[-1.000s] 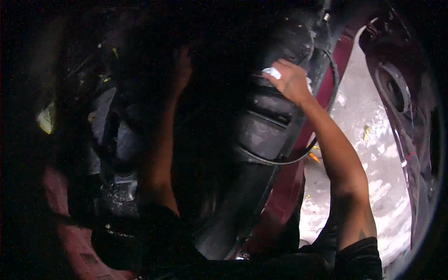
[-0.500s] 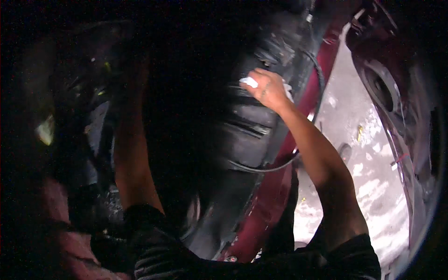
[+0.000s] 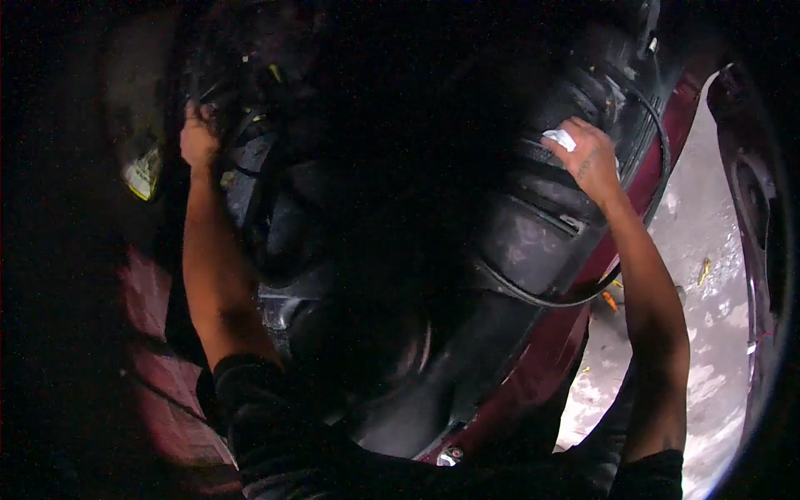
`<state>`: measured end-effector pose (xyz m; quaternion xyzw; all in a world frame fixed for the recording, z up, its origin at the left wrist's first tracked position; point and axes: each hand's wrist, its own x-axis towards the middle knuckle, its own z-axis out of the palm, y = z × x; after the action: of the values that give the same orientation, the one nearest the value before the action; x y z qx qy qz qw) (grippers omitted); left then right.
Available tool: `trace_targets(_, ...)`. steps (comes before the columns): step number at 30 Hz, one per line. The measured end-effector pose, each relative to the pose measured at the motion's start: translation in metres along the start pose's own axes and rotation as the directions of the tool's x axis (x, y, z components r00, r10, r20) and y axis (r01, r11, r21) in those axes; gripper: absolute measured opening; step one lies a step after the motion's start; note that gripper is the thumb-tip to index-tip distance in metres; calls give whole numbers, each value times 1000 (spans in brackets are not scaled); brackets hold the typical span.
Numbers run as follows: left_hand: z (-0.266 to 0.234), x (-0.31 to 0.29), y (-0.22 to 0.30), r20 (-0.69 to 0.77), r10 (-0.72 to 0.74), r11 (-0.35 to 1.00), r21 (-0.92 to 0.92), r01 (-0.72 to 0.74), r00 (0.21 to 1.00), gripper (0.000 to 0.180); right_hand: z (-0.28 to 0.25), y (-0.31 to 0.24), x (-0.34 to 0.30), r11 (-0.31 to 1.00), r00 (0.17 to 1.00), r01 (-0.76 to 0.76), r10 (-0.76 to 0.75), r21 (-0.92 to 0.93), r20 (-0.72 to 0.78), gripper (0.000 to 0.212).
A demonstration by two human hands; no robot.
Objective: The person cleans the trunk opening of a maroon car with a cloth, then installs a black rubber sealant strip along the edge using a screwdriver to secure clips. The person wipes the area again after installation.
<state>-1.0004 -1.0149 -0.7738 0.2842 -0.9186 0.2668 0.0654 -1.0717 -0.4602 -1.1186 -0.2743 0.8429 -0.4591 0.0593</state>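
Note:
My right hand [image 3: 590, 165] is closed on a white cloth [image 3: 560, 139], which shows beyond the thumb side. It rests low over the black floor panel [image 3: 533, 242], close to the dark red door sill [image 3: 533, 367] of a car. My left hand [image 3: 200, 143] reaches far forward on the left, into a dark area with thin black cables [image 3: 250, 121]. Its fingers look curled, but shadow hides what they touch. Deep shadow covers the middle between my arms.
A black hose [image 3: 550, 302] loops over the floor panel and sill. On the right hangs an open dark red door [image 3: 754, 200] above pale, sunlit ground [image 3: 700, 308]. An orange object [image 3: 611, 301] lies near the sill. A yellow-edged pale piece [image 3: 143, 173] is at the left.
The view has shifted left, so most things sit further right. My left hand has come out of the dark and now shows. My right hand still holds the white cloth.

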Motion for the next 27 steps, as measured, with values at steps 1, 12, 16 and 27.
trace_targets(1, 6, 10, -15, -2, -25, 1000, -14, 25, 1000, 63, -3, 0, 1, 1000, 1000, -16, 16, 20, 8, 33)
trace_targets(12, 188, 78, -230, -106, 233, 958, -146, -246, 967, 87, -1, 4, 4, 995, 988, -104, 101, 13, 114, 31)
trace_targets(16, 225, 95, -235, 2, 91, 995, 43, -91, 996, 81, 4, 23, 0, 1000, 999, 20, -20, 9, 40, 28)
trace_targets(27, 306, -61, -63, 159, -110, 961, 269, 65, 981, 71, 2, 26, 4, 999, 996, -44, 45, -15, 77, 25)
